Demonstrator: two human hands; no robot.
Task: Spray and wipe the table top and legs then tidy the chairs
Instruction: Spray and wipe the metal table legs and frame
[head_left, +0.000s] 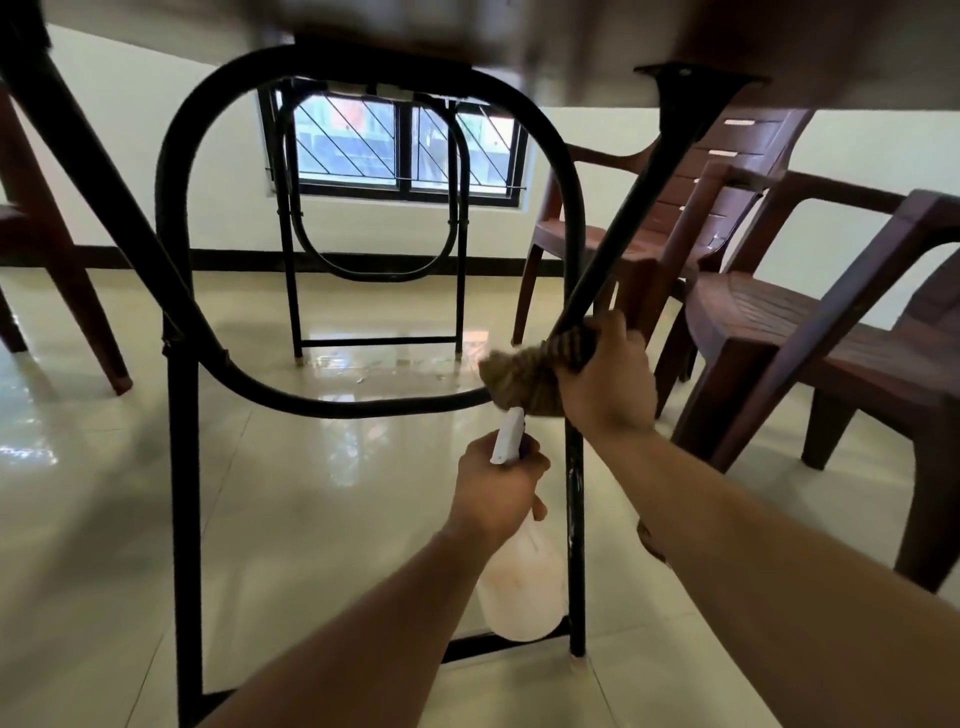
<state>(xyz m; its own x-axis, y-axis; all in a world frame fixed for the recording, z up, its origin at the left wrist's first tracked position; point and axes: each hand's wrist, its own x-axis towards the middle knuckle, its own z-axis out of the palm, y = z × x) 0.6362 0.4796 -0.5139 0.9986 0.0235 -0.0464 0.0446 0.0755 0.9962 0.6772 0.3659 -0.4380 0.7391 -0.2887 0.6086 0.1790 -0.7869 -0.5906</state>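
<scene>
- Tiled floor (311, 519) – pale and glossy, reflecting the window light.
- Table top (779, 47) – seen from below, dark and blurred, filling the upper edge of the view.
- Brown plastic chairs – two on the right, one (779, 332) near the table leg and another (727, 171) behind it; part of a third (57, 270) on the left.
- Near leg frame (184, 467) – black metal uprights with an oval loop between them and a slanting brace (649, 202) running up to the table top.
- Far leg frame (293, 291) – same build, standing below the barred window (395, 150).
- Spray bottle (519, 587) – translucent white, upright, just in front of the near frame's right upright, its base by the lower crossbar.
- Right hand (608, 379) – fingers curled tight round the cloth, clamping it where brace, loop and upright meet.
- Left hand (498, 486) – fingers wrapped round the bottle's neck, white nozzle pointing up at the cloth.
- Cloth (524, 374) – brown, bunched, wrapped around the frame at that joint.
</scene>
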